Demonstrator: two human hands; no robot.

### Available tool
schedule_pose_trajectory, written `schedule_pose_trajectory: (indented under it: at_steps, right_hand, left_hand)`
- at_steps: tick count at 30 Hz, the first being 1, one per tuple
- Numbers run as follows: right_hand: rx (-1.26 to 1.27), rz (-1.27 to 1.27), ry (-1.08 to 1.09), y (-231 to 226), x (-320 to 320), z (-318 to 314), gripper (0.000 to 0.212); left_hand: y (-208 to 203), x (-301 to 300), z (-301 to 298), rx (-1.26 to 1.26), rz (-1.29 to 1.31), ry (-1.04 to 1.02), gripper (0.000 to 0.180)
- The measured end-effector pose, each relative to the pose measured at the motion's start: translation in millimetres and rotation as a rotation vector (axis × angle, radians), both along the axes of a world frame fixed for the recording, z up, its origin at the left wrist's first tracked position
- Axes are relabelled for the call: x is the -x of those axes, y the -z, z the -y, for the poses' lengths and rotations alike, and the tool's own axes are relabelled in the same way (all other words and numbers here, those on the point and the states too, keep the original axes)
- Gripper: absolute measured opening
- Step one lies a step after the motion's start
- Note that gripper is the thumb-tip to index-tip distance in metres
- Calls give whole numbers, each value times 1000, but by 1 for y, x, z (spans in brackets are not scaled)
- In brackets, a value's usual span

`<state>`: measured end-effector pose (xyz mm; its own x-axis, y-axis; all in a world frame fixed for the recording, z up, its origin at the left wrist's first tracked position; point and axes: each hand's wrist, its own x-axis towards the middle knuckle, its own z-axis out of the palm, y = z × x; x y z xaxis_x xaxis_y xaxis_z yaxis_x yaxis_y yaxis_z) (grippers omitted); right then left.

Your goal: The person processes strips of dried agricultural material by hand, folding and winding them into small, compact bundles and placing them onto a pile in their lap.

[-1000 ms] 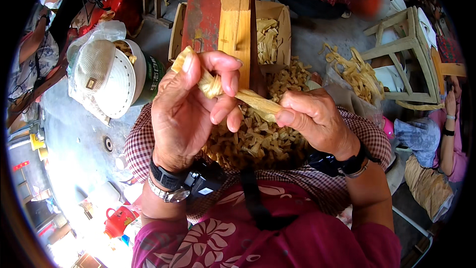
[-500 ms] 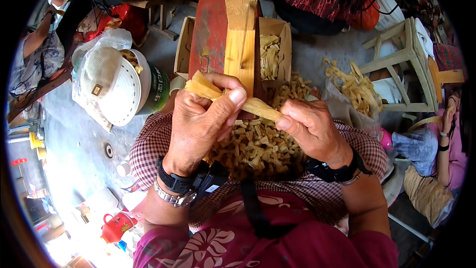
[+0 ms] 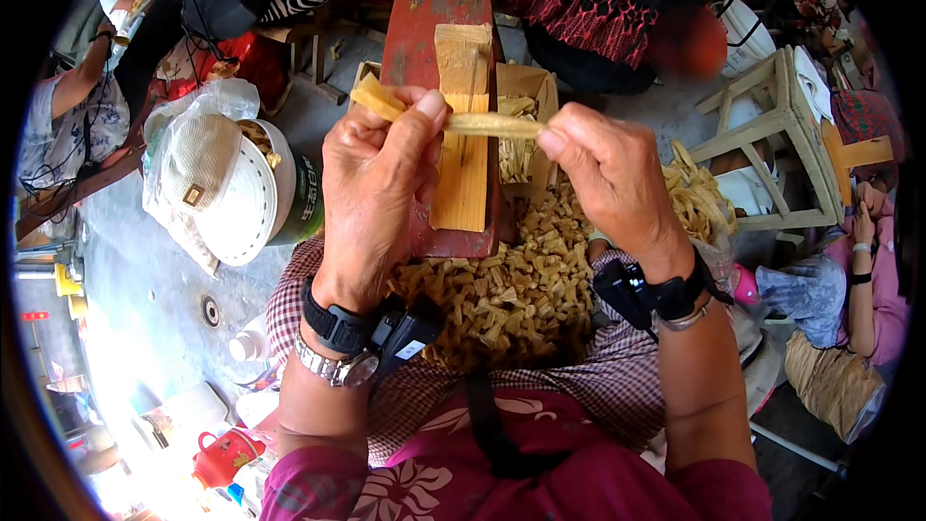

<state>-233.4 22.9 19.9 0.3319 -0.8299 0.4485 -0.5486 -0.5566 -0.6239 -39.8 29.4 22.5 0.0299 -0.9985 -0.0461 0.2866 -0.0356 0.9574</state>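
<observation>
A yellowish dried strip [image 3: 492, 125], folded or rolled narrow, stretches level between my two hands. My left hand [image 3: 381, 159] is closed on its wider left end, which pokes out past the fingers. Thumb and fingers of my right hand [image 3: 612, 169] pinch the thin right end. Below and beyond them stands a pale wooden block [image 3: 460, 195] with a thin metal needle upright along it, fixed on a red worn bench [image 3: 405, 39]. In my lap lies a heap of small knotted or folded yellow-brown pieces [image 3: 511, 299].
Behind the bench, a cardboard box [image 3: 545, 101] holds more strips. Loose strips [image 3: 696, 195] lie in a plastic bag at the right, beside a wooden stool [image 3: 786, 150]. At left are a white hat [image 3: 236, 193] and a bucket [image 3: 307, 195]. Another person [image 3: 868, 270] sits at far right.
Both hands have moved up and my right hand farther out to the right. The strip between them is now longer, narrower and more level.
</observation>
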Motion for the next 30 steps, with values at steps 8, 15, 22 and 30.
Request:
schedule_pose_trajectory:
  at_steps: [8, 15, 22, 30]
  right_hand:
    - [-306, -213, 19, 22, -12, 0, 21]
    - [-258, 108, 47, 23, -6, -37, 20]
    - [127, 116, -198, 16, -35, -96, 17]
    - [-118, 226, -299, 46, -57, -174, 16]
  left_hand:
    - [45, -18, 14, 186, 499, -139, 13]
    - [0, -17, -48, -98, 385, 219, 22]
    - [46, -23, -112, -377, 479, 549, 26]
    - [59, 6, -138, -622, -484, 367, 28]
